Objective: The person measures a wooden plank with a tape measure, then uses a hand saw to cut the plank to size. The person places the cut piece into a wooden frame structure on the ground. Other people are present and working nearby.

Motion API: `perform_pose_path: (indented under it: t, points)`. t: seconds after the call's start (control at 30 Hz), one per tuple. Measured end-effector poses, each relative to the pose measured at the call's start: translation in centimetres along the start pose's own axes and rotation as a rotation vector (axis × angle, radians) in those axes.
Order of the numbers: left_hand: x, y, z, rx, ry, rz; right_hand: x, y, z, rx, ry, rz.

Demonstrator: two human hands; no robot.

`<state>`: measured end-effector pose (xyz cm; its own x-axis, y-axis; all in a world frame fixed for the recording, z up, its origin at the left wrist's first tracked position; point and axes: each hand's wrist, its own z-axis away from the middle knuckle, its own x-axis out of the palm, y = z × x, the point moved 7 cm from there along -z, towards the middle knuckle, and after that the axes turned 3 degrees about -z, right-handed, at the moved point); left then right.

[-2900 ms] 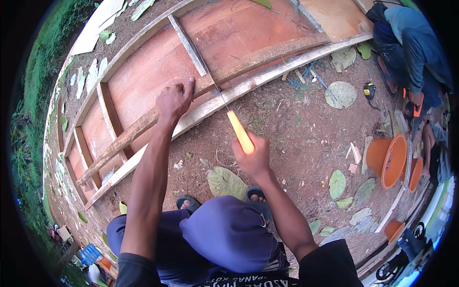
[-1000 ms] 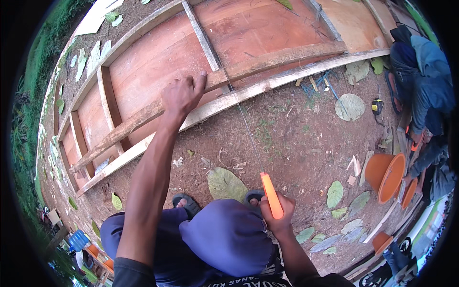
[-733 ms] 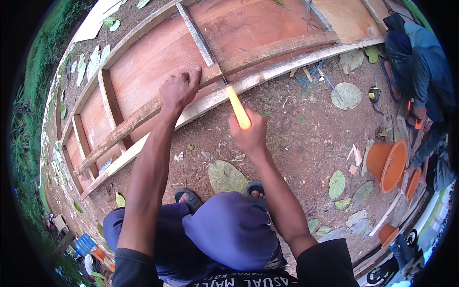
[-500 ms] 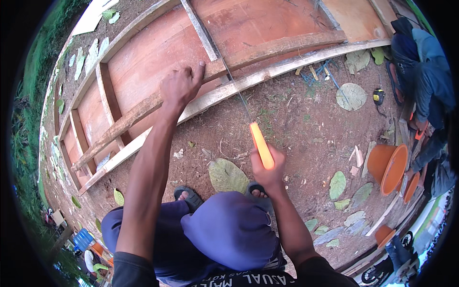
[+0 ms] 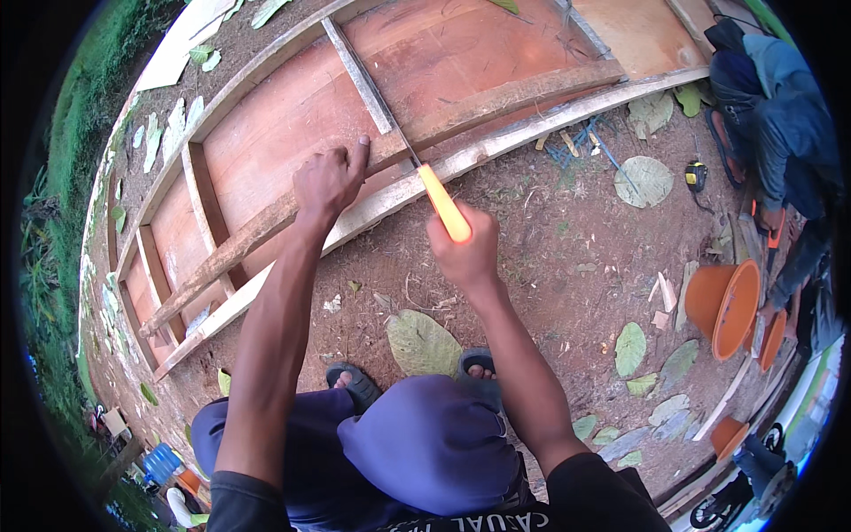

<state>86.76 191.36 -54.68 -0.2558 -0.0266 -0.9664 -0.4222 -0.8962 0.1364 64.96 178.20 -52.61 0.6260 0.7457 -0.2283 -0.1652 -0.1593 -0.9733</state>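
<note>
Two hands show in my feed: the right hand wraps the handsaw's orange handle; the left hand, fingers curled, holds the rough plank ahead. I judge the cut unfinished, plank unsevered; its depth I can't tell.

the right hand has pushed the saw forward (its handle now overlaps the pale rail).

A rough wooden bar laid over a plywood-backed frame is held down by the left hand, while an orange-handled saw, gripped in the right hand, is set across it, though the blade's depth cannot be clearly made out.
</note>
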Motion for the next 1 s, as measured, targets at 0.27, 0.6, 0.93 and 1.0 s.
perform_pose_path:
  t: [0.27, 0.6, 0.93, 1.0]
  points:
    - [-0.1, -2.6, 0.4, -0.061, 0.004, -0.017, -6.8, -0.6, 16.5, 0.098, -0.066, 0.085]
    - [-0.3, -1.6, 0.1, -0.042, -0.029, 0.004, -0.4, -0.6, 4.6, 0.062, -0.064, 0.024]
    - [-0.5, -0.1, 0.1, -0.002, -0.026, -0.006, 2.4, -2.3, -3.5, 0.028, -0.043, 0.042]
    - [-0.2, -0.9, 0.7, -0.020, -0.050, 0.002, 0.5, 1.0, 2.1, 0.009, -0.028, -0.033]
